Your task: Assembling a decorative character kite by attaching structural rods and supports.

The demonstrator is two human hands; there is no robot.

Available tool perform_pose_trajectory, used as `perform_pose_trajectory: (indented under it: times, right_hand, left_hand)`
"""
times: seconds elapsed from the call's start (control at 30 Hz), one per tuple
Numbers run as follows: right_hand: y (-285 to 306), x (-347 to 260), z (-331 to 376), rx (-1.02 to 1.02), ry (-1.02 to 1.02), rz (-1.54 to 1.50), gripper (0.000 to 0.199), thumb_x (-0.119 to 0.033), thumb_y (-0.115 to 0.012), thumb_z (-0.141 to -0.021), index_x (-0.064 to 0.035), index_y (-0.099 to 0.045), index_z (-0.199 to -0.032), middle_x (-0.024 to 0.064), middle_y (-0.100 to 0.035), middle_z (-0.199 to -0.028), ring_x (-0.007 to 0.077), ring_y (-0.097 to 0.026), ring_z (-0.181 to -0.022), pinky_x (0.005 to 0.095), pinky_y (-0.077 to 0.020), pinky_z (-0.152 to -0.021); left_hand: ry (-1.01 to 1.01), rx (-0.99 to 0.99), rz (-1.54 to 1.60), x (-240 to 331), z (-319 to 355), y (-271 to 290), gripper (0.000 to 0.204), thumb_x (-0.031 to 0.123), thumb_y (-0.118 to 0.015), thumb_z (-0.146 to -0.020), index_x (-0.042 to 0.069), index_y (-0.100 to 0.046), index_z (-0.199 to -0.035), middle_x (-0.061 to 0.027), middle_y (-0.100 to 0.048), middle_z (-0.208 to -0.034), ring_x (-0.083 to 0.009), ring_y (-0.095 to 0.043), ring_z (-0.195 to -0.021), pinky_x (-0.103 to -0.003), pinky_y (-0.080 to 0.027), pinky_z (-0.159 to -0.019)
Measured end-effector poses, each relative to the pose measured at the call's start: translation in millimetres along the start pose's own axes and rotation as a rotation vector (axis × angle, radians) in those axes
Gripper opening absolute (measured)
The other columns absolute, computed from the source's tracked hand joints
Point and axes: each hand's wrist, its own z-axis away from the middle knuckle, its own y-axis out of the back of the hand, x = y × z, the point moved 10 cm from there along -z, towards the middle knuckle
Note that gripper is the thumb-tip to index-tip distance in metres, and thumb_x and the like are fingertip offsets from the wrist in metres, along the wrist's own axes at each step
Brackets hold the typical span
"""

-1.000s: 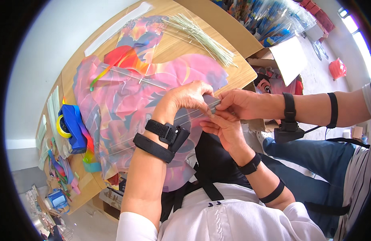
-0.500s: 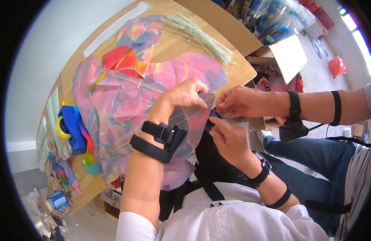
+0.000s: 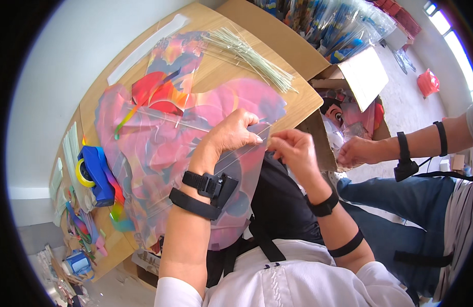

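Note:
A pink and purple printed kite (image 3: 159, 148) of thin sheet lies spread over the table, its near right part hanging past the edge toward my lap. Thin rods (image 3: 236, 156) run across it to its right corner. My left hand (image 3: 234, 132) grips the kite close to that corner, thumb on top near the rod ends, other fingers partly hidden. Just right of the corner, my right hand (image 3: 298, 151) is closed in a pinch, slightly blurred. What its fingertips hold is too small to make out.
A blue tape dispenser (image 3: 96, 176) with yellow tape stands at the left. Pale thin sticks (image 3: 254, 56) lie in a bundle at the back. A co-worker's hand (image 3: 356, 152) is beside an open cardboard box (image 3: 326, 146) at right. Wrapped goods (image 3: 344, 25) stand behind.
The co-worker's hand has drawn away right from the kite's corner to the box. My right hand has moved up to that corner, its fingers now pinched. My left hand stays on the kite.

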Motion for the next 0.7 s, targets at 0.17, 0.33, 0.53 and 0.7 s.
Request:
perform_pose_trajectory:
  times: [0.17, 0.33, 0.53, 0.7]
  right_hand:
    - [61.1, -56.4, -50.0, 0.395, 0.362, 0.557, 0.013, -0.01, -0.067, -0.08, 0.0022, -0.069, -0.081, 0.0131, -0.065, -0.066, 0.017, -0.064, -0.06, 0.0311, -0.049, -0.059]
    - [24.0, -55.8, -98.8, 0.233, 0.434, 0.599, 0.016, -0.011, -0.069, -0.08, 0.0031, -0.07, -0.087, 0.0083, -0.063, -0.065, 0.0126, -0.058, -0.058, 0.0285, -0.046, -0.056]
    - [-25.7, 2.1, -106.0, -0.135, -0.164, -0.788, 0.024, -0.016, -0.066, -0.092, 0.004, -0.066, -0.106, 0.0043, -0.065, -0.073, 0.0094, -0.055, -0.056, 0.0205, -0.044, -0.053]
    - [-11.1, 4.0, -86.7, -0.04, -0.07, -0.321, 0.022, -0.011, -0.061, -0.095, 0.005, -0.062, -0.111, 0.0079, -0.07, -0.085, 0.0101, -0.061, -0.068, 0.0205, -0.0478, -0.058]
  left_hand:
    - [0.071, 0.196, 0.011, -10.4, 7.5, 18.2, 0.009, 0.0, -0.071, -0.076, -0.002, -0.066, -0.083, 0.0039, -0.059, -0.071, -0.0048, -0.052, -0.07, -0.027, -0.046, -0.064]
    - [0.089, 0.246, 0.126, -17.5, 3.3, 22.3, 0.007, -0.002, -0.071, -0.078, -0.001, -0.067, -0.084, 0.0037, -0.06, -0.072, -0.0047, -0.054, -0.069, -0.026, -0.046, -0.062]
    - [0.157, 0.305, 0.356, -44.1, 0.4, 37.8, 0.005, 0.0, -0.071, -0.081, 0.002, -0.067, -0.084, 0.0008, -0.064, -0.075, -0.0067, -0.058, -0.065, -0.027, -0.048, -0.059]
    - [0.161, 0.292, 0.379, -54.2, -3.1, 40.0, 0.007, 0.0, -0.071, -0.082, 0.002, -0.065, -0.081, 0.0007, -0.064, -0.074, -0.0071, -0.058, -0.063, -0.027, -0.049, -0.058]
